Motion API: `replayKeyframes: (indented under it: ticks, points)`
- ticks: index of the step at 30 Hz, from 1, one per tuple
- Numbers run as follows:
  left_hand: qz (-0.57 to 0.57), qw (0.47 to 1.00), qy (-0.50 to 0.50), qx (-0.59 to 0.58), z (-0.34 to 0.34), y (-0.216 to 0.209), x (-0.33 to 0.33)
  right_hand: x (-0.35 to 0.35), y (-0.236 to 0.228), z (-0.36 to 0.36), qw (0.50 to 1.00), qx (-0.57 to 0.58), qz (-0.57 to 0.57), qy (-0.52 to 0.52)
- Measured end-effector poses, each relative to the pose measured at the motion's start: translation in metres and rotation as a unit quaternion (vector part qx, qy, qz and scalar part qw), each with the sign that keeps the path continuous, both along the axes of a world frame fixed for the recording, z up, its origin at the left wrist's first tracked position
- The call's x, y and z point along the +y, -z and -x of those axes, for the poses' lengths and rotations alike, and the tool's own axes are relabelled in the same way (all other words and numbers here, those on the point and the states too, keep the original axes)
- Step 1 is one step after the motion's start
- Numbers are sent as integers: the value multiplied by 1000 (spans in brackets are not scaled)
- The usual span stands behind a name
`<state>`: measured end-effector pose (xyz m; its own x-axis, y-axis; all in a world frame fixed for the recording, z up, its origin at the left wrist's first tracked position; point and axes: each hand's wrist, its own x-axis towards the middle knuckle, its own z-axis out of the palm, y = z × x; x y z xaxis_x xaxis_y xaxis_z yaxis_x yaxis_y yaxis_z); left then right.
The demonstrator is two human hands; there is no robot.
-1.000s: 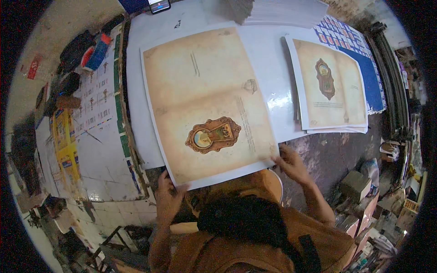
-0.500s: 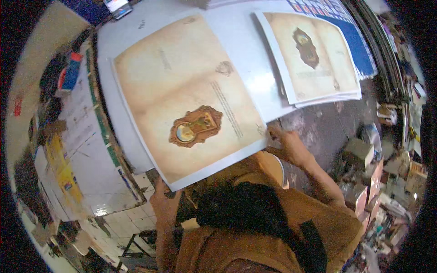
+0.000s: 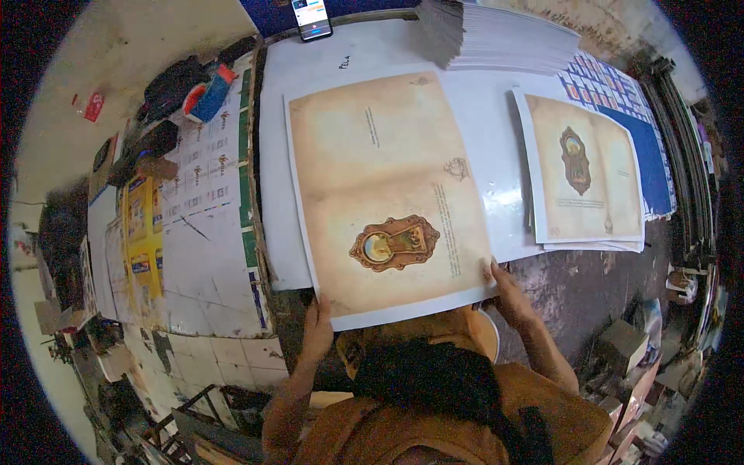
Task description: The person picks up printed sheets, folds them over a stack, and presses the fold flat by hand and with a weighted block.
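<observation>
A large printed sheet (image 3: pixel 372 186), tan like old parchment with a white border, lies over the white tabletop, its near edge reaching past the table toward my body. It bears an ornate brown frame picture and small lines of text. My left hand (image 3: pixel 316 329) is closed on the near left corner, fingers mostly beneath the paper. At the near right corner my right hand (image 3: pixel 511 296) pinches the sheet's edge. To the right rests a pile of similar printed sheets (image 3: pixel 601 209), with a smaller upright frame picture on top.
At the back stands a thick stack of white paper (image 3: pixel 511 43). A lit phone (image 3: pixel 312 19) lies at the far edge. On the left is another surface (image 3: pixel 209 271) with printed sheets and a roll of tape (image 3: pixel 205 97). Boxes (image 3: pixel 624 345) crowd the lower right.
My view has swung, so the table and everything on it appear further right and lower. The far paper stack has come into sight. Both hands still hold the sheet's near corners.
</observation>
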<state>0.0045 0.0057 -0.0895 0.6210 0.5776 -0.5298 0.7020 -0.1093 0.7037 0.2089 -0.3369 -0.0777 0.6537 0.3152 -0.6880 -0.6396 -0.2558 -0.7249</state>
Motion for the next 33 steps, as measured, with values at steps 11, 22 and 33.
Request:
replayKeyframes:
  ticks: [11,22,33]
  points:
    - [76,990,-19,-120,-9,-38,-4,3,-43,-1,997,-10,22,-76]
    - [306,909,-259,-113,14,-100,-5,13,-75,-53,778,-545,240,-201]
    - [79,995,-50,34,23,-103,5,54,-47,-124,661,-656,128,-342]
